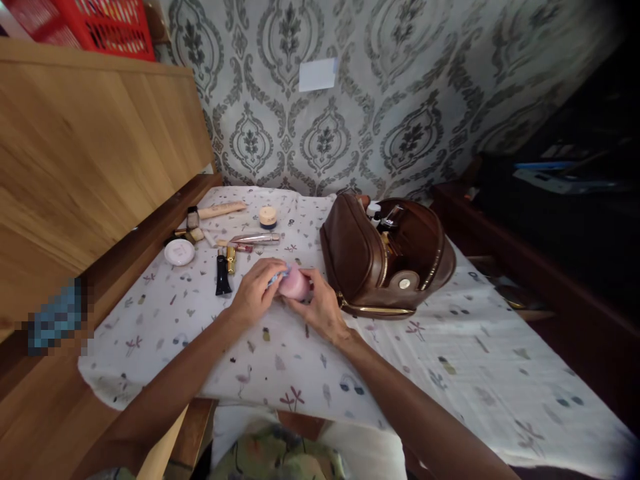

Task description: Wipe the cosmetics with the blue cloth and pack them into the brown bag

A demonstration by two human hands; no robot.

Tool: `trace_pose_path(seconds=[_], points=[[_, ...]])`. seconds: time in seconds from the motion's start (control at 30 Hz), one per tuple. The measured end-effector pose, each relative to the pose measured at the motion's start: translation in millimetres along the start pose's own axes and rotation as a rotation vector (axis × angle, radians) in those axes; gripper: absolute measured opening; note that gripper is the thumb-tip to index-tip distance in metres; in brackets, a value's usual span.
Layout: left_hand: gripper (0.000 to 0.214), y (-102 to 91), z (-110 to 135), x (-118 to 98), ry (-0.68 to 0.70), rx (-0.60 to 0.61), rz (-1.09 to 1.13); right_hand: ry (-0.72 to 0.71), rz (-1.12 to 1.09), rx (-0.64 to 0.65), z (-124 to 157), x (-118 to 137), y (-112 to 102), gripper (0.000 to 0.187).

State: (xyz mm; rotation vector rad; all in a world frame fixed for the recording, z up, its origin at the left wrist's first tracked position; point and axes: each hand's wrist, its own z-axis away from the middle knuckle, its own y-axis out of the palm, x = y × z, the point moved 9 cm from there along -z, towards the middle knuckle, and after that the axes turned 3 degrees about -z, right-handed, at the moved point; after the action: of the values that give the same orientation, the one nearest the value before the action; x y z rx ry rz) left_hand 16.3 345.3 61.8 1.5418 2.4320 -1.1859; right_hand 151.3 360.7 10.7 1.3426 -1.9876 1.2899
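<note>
Head view: both hands over the patterned cloth (320, 373), left of the open brown bag (350, 257)
Left hand (256, 288): fingers pressed on a small blue piece (277, 277), cloth or cap unclear
Right hand (321, 308): thumb and fingers pinching a pink item (295, 285)
Pink item: between the hands, touching the blue piece
Left side: white compact (179, 252), black tube (221, 277); jar (268, 217) farther off

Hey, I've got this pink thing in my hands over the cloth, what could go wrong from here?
The smooth-looking, rounded pink item in your right hand might slip onto the white patterned cloth.
Your left hand is near the slim black tube and could knock it.
The brown leather bag gapes open; a bump might jostle the small bottles inside.
</note>
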Motion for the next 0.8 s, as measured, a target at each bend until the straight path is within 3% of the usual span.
trace_pose_path(seconds=[0.17,0.37,0.57,0.67,0.8], points=[[0.018,1.1,3,10,-0.084,0.005,-0.051,0.057,-0.031,-0.105,-3,-4,-14,0.045],[0.020,4.8,8,-4,0.014,-0.008,-0.068,0.053,0.033,-0.128,-4,-5,-17,0.042],[0.021,3.8,8,-29,0.186,0.009,0.061,0.008,0.051,-0.105,-2,-3,-14,0.036],[0.021,3.0,8,-31,0.198,0.014,0.074,0.011,-0.025,-0.077,-2,-5,-12,0.039],[0.020,-3.2,4,-14,0.084,-0.039,0.029,0.091,-0.244,-0.031,-3,-13,-2,0.050]])
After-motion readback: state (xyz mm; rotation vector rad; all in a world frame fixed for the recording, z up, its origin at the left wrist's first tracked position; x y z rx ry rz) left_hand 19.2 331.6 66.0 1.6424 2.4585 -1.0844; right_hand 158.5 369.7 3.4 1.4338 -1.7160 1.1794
